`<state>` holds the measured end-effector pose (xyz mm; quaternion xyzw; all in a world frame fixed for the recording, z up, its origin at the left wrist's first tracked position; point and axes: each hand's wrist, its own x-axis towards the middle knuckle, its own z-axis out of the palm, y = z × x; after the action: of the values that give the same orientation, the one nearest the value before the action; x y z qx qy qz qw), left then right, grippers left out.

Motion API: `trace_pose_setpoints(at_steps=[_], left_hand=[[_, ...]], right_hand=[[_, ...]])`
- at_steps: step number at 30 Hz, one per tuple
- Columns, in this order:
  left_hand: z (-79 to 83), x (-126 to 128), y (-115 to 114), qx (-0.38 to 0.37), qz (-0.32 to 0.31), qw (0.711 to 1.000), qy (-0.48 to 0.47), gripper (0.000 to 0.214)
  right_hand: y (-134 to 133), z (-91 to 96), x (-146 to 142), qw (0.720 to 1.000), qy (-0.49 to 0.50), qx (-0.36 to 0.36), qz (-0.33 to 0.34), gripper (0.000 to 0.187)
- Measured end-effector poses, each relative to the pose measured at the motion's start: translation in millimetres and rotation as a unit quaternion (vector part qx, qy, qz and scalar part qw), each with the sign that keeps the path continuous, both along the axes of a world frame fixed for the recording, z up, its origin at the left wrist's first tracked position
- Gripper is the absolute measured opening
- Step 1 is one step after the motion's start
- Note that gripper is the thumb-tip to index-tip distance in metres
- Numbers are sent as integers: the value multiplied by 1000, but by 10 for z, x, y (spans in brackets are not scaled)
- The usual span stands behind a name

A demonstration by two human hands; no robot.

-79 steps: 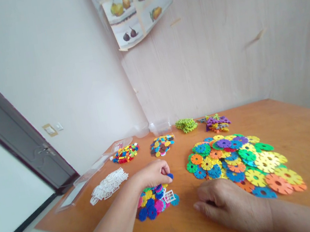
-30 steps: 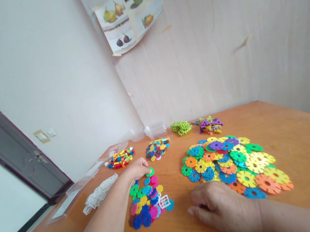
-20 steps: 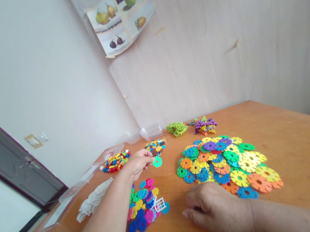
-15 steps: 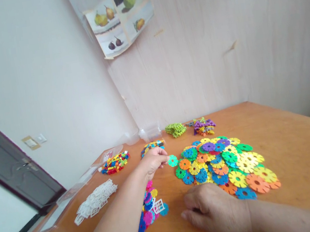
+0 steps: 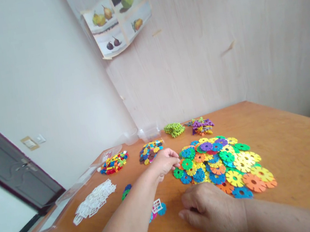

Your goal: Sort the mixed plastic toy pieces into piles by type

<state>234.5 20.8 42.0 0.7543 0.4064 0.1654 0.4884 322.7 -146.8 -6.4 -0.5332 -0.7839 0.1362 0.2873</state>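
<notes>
My left hand [image 5: 165, 162] reaches across to the left edge of a big pile of large coloured flower discs [image 5: 228, 161]. Its fingers are curled, with the tips pinched at the rim of a green disc [image 5: 186, 163] that lies on the pile's edge. My right hand [image 5: 210, 209] rests palm down on the wooden table [image 5: 298, 155] just in front of the pile, fingers bent under, nothing seen in it. My left forearm hides most of a smaller disc pile; a white grid piece [image 5: 156, 205] and a blue disc [image 5: 162, 209] show beside it.
Further left lie white lattice pieces [image 5: 93, 200], a clear plastic lid [image 5: 67, 194], small coloured bricks [image 5: 114, 163] and small discs [image 5: 150, 151]. At the back stand clear tubs [image 5: 148, 133], a green heap [image 5: 174, 129] and a purple heap [image 5: 202, 125]. Walls close the corner.
My left hand picked a green disc from the small near pile and carried it right to the edge of the big pile. My right hand stayed put.
</notes>
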Motion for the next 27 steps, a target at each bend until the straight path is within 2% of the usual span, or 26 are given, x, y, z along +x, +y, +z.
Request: trace_pose_setpoints(at_steps=[4, 7, 10, 17, 22, 27], left_hand=[[132, -215, 77, 33, 9, 999, -21, 17], [242, -509, 205, 51, 28, 998, -17, 15], [287, -863, 348, 84, 54, 995, 23, 17], [195, -1527, 494, 157, 108, 968, 164, 17], [179, -1817, 462, 145, 121, 956, 224, 19], [128, -2006, 430, 144, 91, 946, 276, 30]], right_hand=[[-11, 41, -3, 1000, -2, -9, 2, 27], [-19, 70, -8, 1000, -2, -16, 3, 27], [-21, 80, -11, 1000, -5, -19, 4, 27], [-18, 40, -8, 1000, -9, -26, 5, 29], [-26, 45, -11, 999, -7, -39, 6, 30], [-42, 75, -13, 999, -5, -41, 4, 29]])
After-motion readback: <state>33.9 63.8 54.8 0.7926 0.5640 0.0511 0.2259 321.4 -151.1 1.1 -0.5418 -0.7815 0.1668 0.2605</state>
